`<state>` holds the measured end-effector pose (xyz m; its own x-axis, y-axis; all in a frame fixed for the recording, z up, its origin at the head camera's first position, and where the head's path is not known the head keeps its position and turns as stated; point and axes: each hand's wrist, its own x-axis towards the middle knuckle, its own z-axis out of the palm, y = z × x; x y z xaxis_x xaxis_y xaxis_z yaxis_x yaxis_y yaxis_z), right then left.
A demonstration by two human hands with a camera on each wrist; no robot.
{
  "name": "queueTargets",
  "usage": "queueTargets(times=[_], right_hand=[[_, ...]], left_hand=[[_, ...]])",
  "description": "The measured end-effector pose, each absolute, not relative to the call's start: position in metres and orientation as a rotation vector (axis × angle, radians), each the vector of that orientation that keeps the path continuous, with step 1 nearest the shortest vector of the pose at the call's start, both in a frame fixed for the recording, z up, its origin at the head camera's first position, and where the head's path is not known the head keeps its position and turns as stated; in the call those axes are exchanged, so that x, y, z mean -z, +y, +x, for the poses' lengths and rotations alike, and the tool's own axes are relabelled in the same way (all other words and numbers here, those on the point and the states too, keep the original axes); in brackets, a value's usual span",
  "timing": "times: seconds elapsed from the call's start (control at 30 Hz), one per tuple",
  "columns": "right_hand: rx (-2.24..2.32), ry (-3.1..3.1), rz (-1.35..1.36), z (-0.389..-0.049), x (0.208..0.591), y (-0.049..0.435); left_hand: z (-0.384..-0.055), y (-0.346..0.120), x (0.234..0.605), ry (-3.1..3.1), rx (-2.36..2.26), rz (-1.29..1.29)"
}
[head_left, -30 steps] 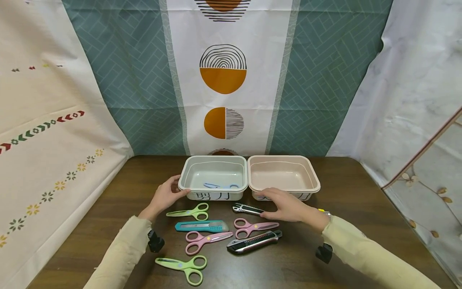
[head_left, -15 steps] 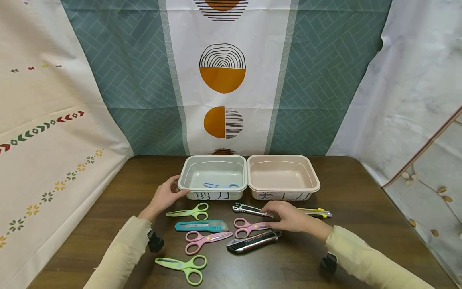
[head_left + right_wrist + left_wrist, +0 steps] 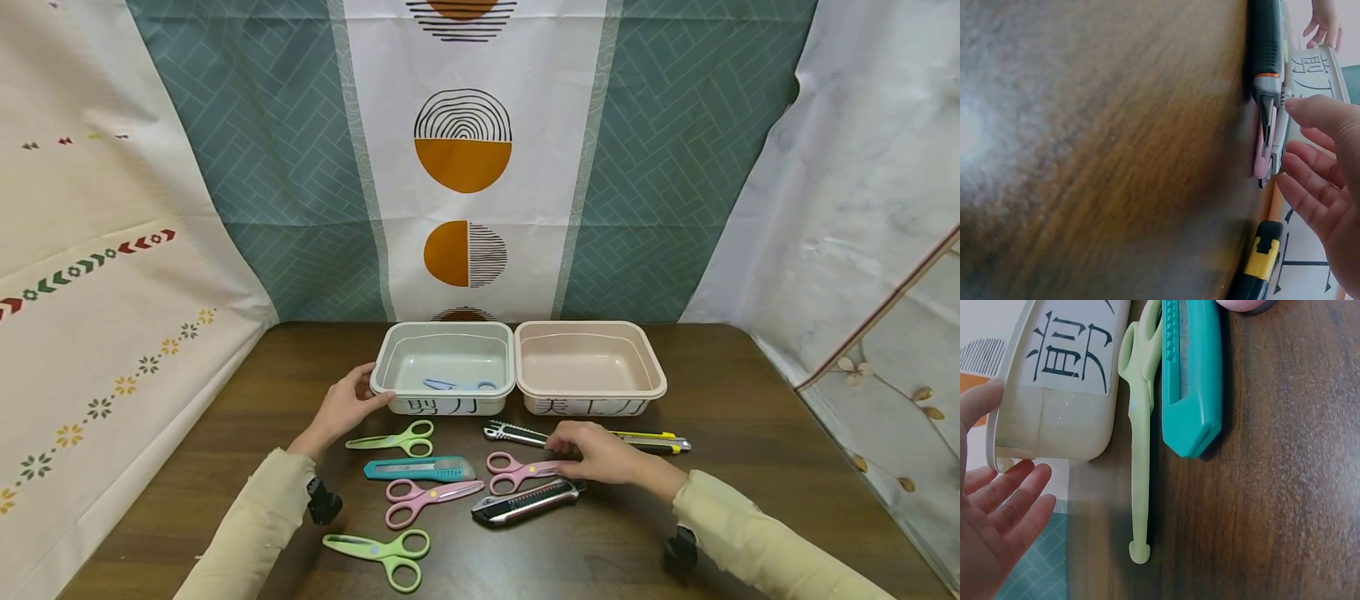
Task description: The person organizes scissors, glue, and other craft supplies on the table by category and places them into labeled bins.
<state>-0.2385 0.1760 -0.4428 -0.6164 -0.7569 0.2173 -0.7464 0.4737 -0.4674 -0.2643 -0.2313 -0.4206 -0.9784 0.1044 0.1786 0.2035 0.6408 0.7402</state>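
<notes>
My left hand [image 3: 348, 408] rests at the left front corner of the grey-green plastic box [image 3: 442, 397], thumb at the front rim and fingers along its side, looking relaxed in the left wrist view. Low over the table, my right hand [image 3: 600, 454] overlaps the right end of a silver-and-black utility knife [image 3: 513, 432] and the blade tips of pink scissors [image 3: 513, 473]. In the right wrist view its thumb and fingers stand apart beside the tip of the pink scissors [image 3: 1261, 165]. A larger black utility knife [image 3: 525, 502] lies just in front of these.
The pink plastic box [image 3: 592, 395] stands right of the grey-green one, which contains light blue scissors [image 3: 480, 386]. Yellow-and-black utility knife [image 3: 667, 446] lies right. Left are green scissors [image 3: 416, 439], a teal utility knife [image 3: 420, 470], another pink pair [image 3: 405, 504] and green pair [image 3: 375, 548].
My right hand has moved from the pink box's front down toward me, over the silver-and-black knife and pink scissors, uncovering the yellow-and-black knife. My left hand has stayed at the box corner.
</notes>
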Motion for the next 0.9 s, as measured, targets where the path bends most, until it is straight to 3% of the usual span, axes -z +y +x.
queueTargets(times=[0.9], right_hand=[[0.801,2.646,-1.378,-0.240,0.454,0.180]], left_hand=[[-0.265,-0.232,0.424,-2.726,1.255,-0.242]])
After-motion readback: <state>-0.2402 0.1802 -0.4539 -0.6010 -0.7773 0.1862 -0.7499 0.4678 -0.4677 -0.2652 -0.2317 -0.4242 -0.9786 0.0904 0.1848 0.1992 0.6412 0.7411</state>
